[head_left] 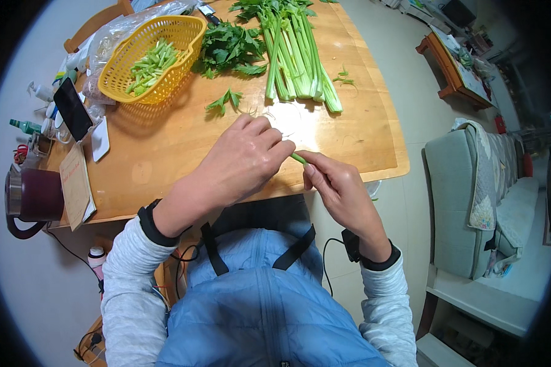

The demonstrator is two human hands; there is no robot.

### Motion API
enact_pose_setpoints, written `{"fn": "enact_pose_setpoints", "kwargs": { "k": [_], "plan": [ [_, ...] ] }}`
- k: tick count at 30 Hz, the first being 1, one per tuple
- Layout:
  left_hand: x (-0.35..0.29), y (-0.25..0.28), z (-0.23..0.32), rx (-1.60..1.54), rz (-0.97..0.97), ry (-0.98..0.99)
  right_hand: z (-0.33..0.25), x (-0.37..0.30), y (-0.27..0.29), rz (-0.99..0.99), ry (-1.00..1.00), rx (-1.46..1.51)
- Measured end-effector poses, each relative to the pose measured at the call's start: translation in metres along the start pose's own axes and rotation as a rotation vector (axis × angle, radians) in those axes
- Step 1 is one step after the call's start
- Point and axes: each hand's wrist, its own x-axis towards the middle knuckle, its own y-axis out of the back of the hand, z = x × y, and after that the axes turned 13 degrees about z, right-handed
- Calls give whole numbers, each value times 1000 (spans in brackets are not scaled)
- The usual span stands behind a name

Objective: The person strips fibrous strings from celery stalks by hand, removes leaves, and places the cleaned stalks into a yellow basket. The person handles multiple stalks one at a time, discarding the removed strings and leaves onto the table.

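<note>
Between my two hands, over the near edge of the wooden table (183, 165), is a short green celery stalk (298, 158). My left hand (245, 156) is closed around one end and hides most of it. The fingers and thumb of my right hand (337, 183) pinch the other end. Beyond them lies a bunch of celery stalks (297, 58), cut ends toward me. Left of the bunch is a heap of celery leaves (229, 46), with a loose leaf sprig (225, 101) nearer me. A yellow basket (113, 92) holds cut celery pieces (150, 67).
Along the table's left side stand a propped dark phone (72, 109), a notebook (76, 186) and a dark red kettle (37, 194). A plastic bag (107, 46) lies behind the basket. Leaf scraps (344, 77) lie right of the bunch. A sofa (456, 202) stands off to the right.
</note>
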Motion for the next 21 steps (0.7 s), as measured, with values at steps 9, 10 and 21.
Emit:
{"fn": "enact_pose_setpoints", "kwargs": {
  "k": [9, 10, 21],
  "plan": [
    [-8, -21, 18, -133, 117, 477, 2, -8, -41, 168, -87, 228],
    [-10, -20, 18, -357, 69, 653, 4, -9, -41, 164, -145, 285],
    [-26, -15, 16, -1165, 414, 1134, 9, -22, -35, 82, -129, 285]
  ]
}}
